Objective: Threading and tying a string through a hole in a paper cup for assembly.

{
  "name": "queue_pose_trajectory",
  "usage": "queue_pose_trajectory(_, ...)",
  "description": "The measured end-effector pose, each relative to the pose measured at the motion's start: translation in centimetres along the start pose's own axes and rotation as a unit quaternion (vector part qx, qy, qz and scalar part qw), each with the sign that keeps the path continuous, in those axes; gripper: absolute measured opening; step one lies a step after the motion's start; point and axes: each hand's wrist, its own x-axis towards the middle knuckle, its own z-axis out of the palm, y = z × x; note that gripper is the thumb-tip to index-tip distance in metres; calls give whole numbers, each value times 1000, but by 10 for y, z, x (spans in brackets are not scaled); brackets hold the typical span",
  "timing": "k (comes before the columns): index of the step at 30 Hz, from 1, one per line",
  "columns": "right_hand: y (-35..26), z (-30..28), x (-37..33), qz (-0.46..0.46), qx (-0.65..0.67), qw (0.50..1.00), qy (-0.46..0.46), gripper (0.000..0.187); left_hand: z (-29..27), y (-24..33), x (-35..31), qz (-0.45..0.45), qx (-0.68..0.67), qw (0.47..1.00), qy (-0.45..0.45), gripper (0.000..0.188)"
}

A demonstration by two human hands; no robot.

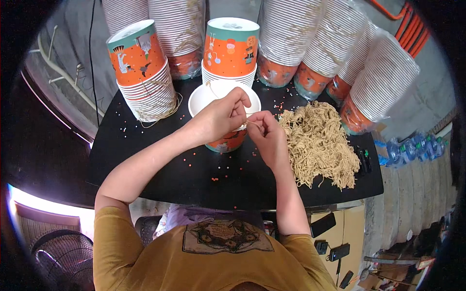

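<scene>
An open paper tub [197,103] with a white inside and an orange printed outside stands upright in front of me. Over its near rim, my left hand [224,116] has thumb and fingers pinched together on a thin tan cord [248,120]. My right hand [267,137] pinches the same cord just to the right, close to my left fingertips. Another bit of cord [209,85] shows at the tub's far rim. Whether the cord passes through the tub's wall is hidden by my fingers. A large tangled heap of tan cords [320,145] lies right of my right hand.
Behind the tub stands an upside-down stack of orange tubs [229,51]. A similar stack [141,63], draped with cords, is at the left. Tall plastic-wrapped tub stacks [290,34] line the back of the black table [194,182]. Small punched dots [215,179] are scattered about.
</scene>
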Motion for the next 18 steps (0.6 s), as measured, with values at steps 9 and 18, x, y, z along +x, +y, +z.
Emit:
queue_pose_trajectory(9,-5,-1,-1,48,91,994,-23,5,2,1,0,25,48,998,12,22)
queue_pose_trajectory(18,-12,-4,0,156,171,971,-58,10,1,6,-4,8,52,999,9,16)
